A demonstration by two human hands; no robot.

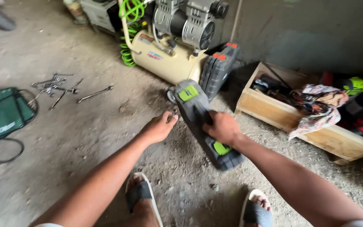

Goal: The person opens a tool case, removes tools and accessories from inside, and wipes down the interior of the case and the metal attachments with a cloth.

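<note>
biggest thing here is the cream-coloured air compressor tank with the grey motor on top (171,54), sitting on the dirty concrete floor (89,126) against the wall, with a coiled bright green air hose (129,25) hanging off its left side. next to it on the right there's an open pale wooden crate (328,136) stuffed with tools and a crumpled patterned rag (318,107) draped over the edge. a dark grey plastic case with red latches (219,69) leans upright on the compressor.

the main item is a dark grey hard plastic tool case with lime green latches (198,113), lifted off the floor and tilted, just in front of the compressor. the right hand (221,128) has its fingers wrapped around the handle side of it (looks like a solid grip). the left hand (160,126) is just beside the case's left edge, fingers loosely curled, not clearly touching it.

off to the left lies a flat green fabric pouch (3,111) with a black cord, and near it a scatter of loose steel wrenches (64,86). both feet are in white and grey sandals (141,195) at the bottom.
</note>
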